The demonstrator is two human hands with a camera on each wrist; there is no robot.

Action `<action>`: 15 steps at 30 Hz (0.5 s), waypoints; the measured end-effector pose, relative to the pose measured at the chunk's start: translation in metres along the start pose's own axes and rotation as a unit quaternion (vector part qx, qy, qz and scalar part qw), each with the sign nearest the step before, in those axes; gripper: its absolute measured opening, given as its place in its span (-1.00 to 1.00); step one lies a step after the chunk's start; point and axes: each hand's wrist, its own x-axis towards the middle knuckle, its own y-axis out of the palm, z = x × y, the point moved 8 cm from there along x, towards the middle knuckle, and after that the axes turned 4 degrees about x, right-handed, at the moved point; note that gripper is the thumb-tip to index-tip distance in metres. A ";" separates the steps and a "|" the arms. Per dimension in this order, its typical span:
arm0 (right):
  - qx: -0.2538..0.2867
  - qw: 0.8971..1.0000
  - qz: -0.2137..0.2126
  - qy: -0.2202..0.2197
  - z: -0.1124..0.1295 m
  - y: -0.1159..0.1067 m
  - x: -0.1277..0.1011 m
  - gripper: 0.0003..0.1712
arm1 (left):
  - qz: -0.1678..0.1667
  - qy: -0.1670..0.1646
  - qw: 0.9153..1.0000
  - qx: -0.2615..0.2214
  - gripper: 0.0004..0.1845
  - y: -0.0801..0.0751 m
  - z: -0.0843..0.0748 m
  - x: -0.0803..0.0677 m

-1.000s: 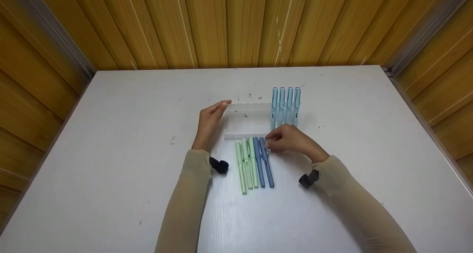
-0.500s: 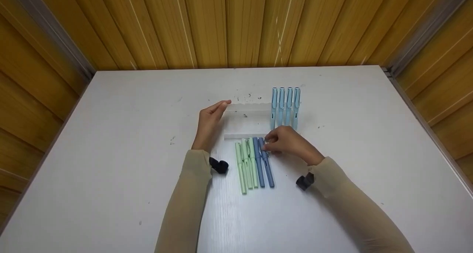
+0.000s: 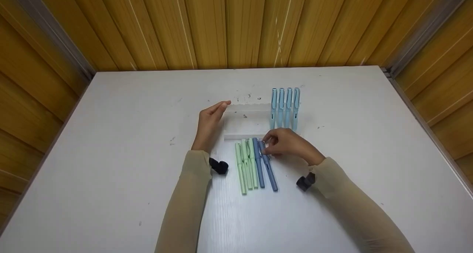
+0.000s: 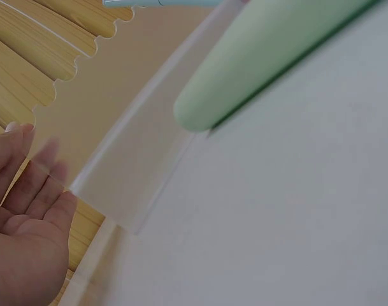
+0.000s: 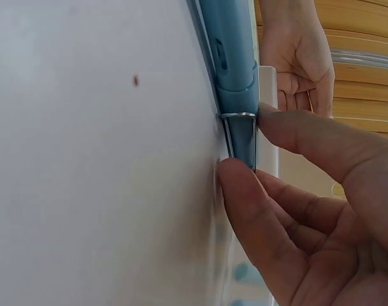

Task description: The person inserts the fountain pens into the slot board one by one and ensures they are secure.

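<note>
Four light blue pens [image 3: 285,109] stand upright in the clear holder [image 3: 247,122], blocking its right end; its left slots are open from above. The left hand [image 3: 209,124] guards its left side, and bare table [image 3: 369,142] spreads right.

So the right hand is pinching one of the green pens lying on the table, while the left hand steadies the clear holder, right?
Not quite. The right hand pinches a dark blue pen, not a green one, as the head view shows. The left hand does steady the clear holder.

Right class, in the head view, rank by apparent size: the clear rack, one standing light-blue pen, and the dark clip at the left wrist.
1. clear rack, largest.
2. standing light-blue pen, long but thin.
3. dark clip, smallest, though nearer the camera.
</note>
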 end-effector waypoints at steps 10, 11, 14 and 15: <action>-0.001 0.999 0.026 -0.019 0.001 0.003 0.000 -0.48 | 0.008 -0.009 1.000 -0.027 -0.57 0.000 0.001 0.000; -0.001 0.999 0.028 -0.019 0.001 0.004 0.000 -0.49 | 0.009 -0.012 0.999 -0.028 -0.57 0.000 0.002 0.000; -0.004 0.999 0.030 -0.021 0.001 0.005 -0.001 -0.49 | 0.013 -0.019 0.999 -0.029 -0.58 0.001 0.001 -0.001; -0.003 0.999 0.029 -0.020 0.001 0.005 -0.001 -0.49 | 0.013 -0.021 0.999 -0.029 -0.58 0.001 0.000 -0.002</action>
